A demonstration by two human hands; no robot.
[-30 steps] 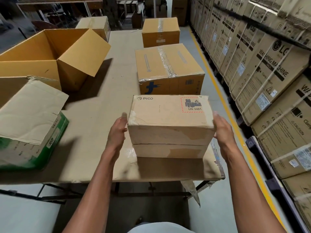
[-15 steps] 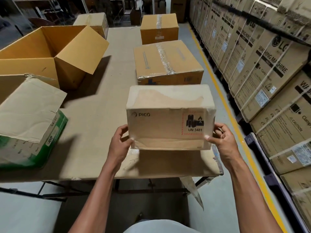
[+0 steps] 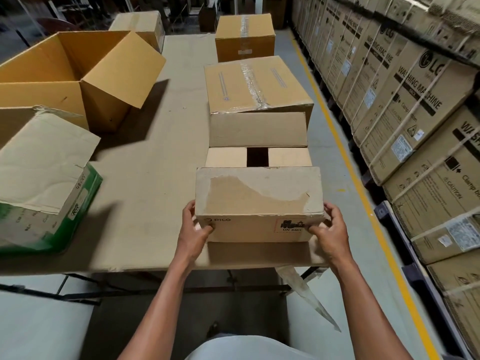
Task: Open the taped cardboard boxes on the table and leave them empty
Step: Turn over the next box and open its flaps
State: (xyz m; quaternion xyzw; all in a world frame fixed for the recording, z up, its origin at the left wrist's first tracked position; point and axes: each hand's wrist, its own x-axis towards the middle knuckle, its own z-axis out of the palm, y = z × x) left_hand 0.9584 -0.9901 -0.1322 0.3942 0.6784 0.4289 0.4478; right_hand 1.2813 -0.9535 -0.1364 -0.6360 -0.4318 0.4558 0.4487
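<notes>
Now both hands pinch the PICO box [image 3: 259, 203] between them, left hand [image 3: 193, 229] at its left corner, right hand [image 3: 328, 229] opposite; beyond them its flaps stand open.

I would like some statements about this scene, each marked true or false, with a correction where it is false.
1. Both hands hold the PICO box. True: the left hand and the right hand grip its near corners.
2. The PICO box is sealed with tape. False: its long flaps stand open, and a dark gap shows between the inner flaps.
3. The taped box behind it is closed. True.
4. The large box at the left is closed. False: its flaps are open.
5. The green box lies at the right of the table. False: it is at the left.
</notes>
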